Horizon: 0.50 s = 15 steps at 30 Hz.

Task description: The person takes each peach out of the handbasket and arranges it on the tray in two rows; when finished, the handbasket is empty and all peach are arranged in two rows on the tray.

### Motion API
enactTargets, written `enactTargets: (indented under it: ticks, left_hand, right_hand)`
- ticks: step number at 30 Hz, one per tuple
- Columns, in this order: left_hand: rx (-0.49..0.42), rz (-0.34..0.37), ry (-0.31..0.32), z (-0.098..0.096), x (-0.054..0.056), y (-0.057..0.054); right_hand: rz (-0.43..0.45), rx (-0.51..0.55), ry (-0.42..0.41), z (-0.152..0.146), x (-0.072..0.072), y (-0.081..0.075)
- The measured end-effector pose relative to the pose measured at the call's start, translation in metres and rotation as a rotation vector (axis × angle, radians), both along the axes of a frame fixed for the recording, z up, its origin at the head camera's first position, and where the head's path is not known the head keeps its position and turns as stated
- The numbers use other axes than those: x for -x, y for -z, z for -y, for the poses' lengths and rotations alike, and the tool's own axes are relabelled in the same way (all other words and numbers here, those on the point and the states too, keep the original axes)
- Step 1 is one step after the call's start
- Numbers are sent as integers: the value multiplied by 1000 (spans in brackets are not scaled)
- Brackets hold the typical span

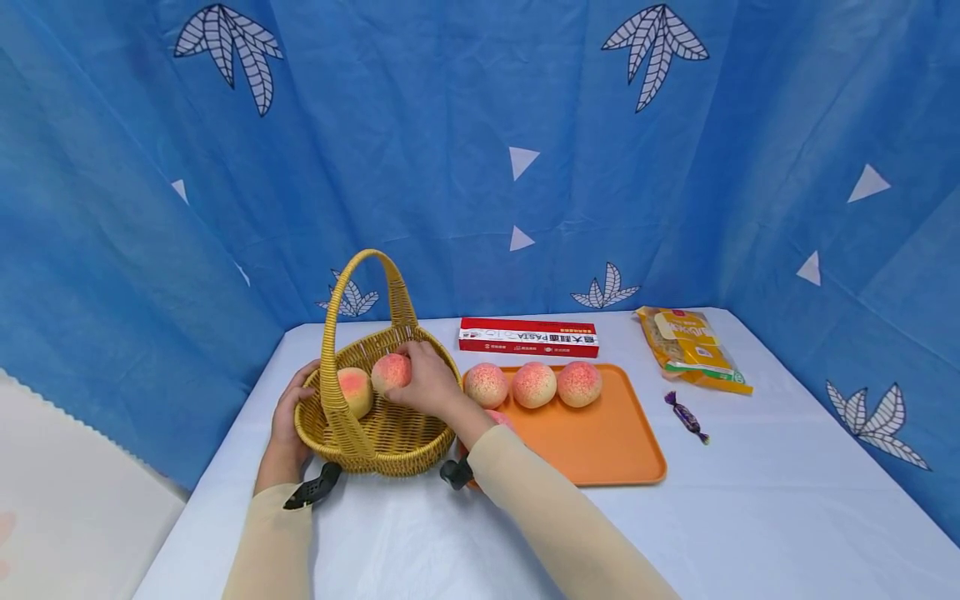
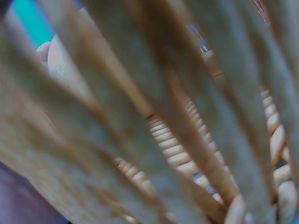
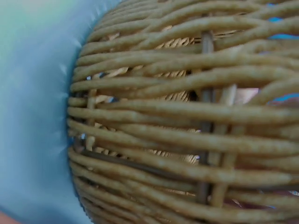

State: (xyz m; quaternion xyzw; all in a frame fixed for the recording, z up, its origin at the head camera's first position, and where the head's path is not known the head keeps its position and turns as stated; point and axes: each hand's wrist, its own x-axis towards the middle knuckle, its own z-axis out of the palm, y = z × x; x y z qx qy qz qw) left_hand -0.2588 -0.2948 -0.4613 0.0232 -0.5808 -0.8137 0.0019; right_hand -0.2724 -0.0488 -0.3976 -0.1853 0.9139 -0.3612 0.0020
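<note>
A yellow woven basket (image 1: 401, 462) with a tall arched handle stands at the left of the table. My left hand (image 1: 288, 412) grips its left rim. Over the inside of the basket, my right hand (image 1: 431, 383) holds a pink-speckled peach (image 1: 391, 372). Another peach (image 1: 355, 392) lies in the basket, partly behind the handle. Blurred weave (image 2: 173, 149) of the basket fills the left wrist view. Up close in the right wrist view is the basket's outer wall (image 3: 177, 116); the right hand's grasp is hidden there.
Right of the basket lies an orange tray (image 1: 600, 450) with peaches (image 1: 534, 385) in a row along its back, and another peach (image 1: 498, 418) partly behind the right arm. A red pasta box (image 1: 528, 337), a yellow food bag (image 1: 690, 346) and a purple wrapped candy (image 1: 687, 417) lie around it.
</note>
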Motion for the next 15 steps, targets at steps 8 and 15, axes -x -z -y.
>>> enactTargets:
  ticks: [8,15]
  left_hand:
    - [-42,-23,11,1,1,2]
    - [-19,-28,15,0,0,2]
  right_hand:
    - [-44,13,38,-3,-10,0]
    - [-72,27,37,-8,-20,0]
